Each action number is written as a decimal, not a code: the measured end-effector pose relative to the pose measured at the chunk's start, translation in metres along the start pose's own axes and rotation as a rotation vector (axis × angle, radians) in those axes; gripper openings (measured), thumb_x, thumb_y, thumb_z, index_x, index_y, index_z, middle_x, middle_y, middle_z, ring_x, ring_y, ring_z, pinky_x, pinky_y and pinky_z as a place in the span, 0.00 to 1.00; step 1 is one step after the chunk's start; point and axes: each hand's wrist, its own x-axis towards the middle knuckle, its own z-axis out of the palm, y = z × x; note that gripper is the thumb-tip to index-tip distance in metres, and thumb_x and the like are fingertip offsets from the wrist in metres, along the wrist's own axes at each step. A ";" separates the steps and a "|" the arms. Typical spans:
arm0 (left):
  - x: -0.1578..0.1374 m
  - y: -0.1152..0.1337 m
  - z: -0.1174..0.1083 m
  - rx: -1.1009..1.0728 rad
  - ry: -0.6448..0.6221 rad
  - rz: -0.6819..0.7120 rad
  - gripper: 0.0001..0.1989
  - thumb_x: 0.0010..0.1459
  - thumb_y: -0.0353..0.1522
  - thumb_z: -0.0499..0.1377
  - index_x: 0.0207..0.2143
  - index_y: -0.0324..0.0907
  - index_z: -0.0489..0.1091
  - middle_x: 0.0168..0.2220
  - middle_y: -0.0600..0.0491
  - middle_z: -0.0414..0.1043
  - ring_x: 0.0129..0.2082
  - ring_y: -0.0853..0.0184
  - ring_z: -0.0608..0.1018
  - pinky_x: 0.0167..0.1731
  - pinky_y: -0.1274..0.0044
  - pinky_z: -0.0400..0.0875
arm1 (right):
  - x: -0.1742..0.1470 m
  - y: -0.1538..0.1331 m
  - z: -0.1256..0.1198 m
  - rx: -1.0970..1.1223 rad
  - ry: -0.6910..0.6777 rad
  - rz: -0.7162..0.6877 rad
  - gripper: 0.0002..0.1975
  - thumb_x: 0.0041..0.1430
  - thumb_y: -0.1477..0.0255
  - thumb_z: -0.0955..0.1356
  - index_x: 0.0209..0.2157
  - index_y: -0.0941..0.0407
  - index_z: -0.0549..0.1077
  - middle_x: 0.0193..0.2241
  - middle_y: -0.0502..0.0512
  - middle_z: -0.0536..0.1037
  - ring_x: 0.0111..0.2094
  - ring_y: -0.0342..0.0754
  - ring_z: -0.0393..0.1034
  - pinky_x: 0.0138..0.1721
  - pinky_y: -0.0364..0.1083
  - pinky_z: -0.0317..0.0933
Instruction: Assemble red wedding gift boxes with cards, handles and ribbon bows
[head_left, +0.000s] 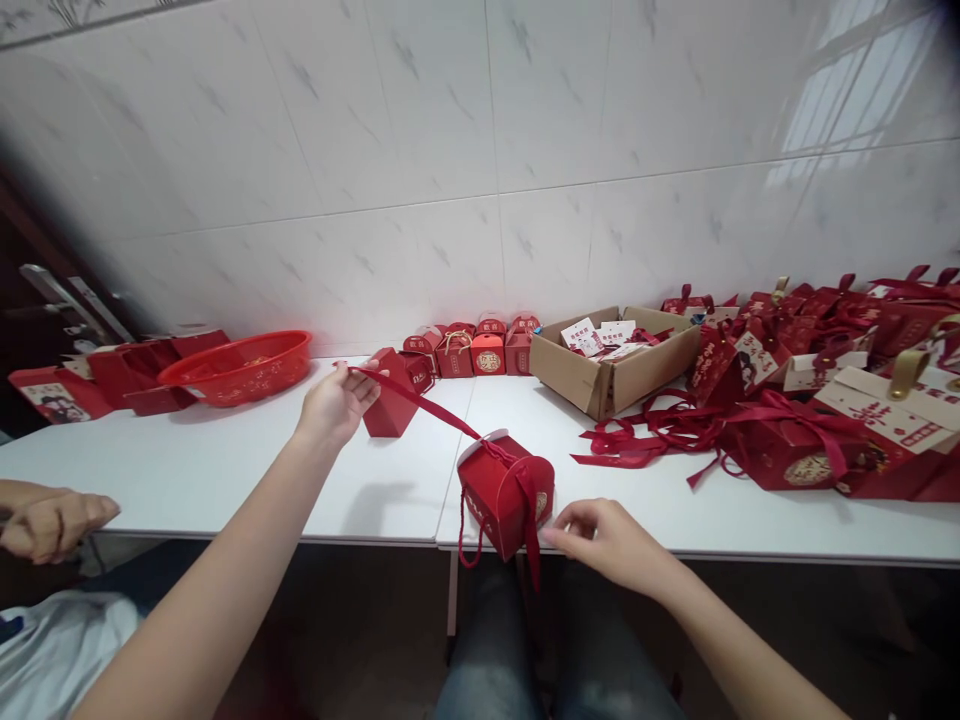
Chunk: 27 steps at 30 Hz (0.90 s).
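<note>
Left hand (334, 405) pinching ribbon (420, 405) taut off the red box (506, 492), right fingers (559, 530) steadying box at desk (225, 470) edge

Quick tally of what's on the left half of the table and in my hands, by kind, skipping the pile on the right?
Red gift boxes against the wall: 4
Red box under the hands: 1
Open red box behind the left hand: 1
Red basket: 1
Cardboard box: 1
Ribbon pulled by the left hand: 1
Total: 9

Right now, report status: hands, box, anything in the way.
Left hand pulling ribbon taut. Right hand touching red gift box at table edge. Another red box sits just behind the ribbon.
</note>
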 end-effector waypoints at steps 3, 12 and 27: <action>0.002 -0.001 -0.003 -0.129 -0.056 -0.109 0.18 0.64 0.26 0.41 0.20 0.39 0.58 0.16 0.58 0.63 0.18 0.74 0.72 0.29 0.79 0.70 | 0.007 -0.004 0.024 -0.064 -0.007 0.080 0.18 0.49 0.55 0.68 0.24 0.57 0.74 0.14 0.49 0.68 0.19 0.44 0.62 0.23 0.43 0.51; -0.011 -0.019 -0.018 0.624 -0.342 0.333 0.10 0.52 0.37 0.60 0.27 0.42 0.64 0.15 0.63 0.50 0.15 0.76 0.54 0.16 0.82 0.48 | 0.011 0.009 0.004 0.431 -0.066 -0.045 0.08 0.49 0.68 0.67 0.21 0.57 0.67 0.22 0.49 0.71 0.27 0.45 0.64 0.32 0.44 0.56; -0.045 -0.034 0.003 1.213 -0.488 0.480 0.26 0.45 0.45 0.62 0.11 0.40 0.52 0.17 0.57 0.55 0.18 0.73 0.58 0.20 0.78 0.49 | 0.044 -0.020 -0.087 1.086 -0.226 0.135 0.12 0.51 0.69 0.63 0.17 0.56 0.61 0.16 0.47 0.61 0.18 0.39 0.53 0.25 0.43 0.55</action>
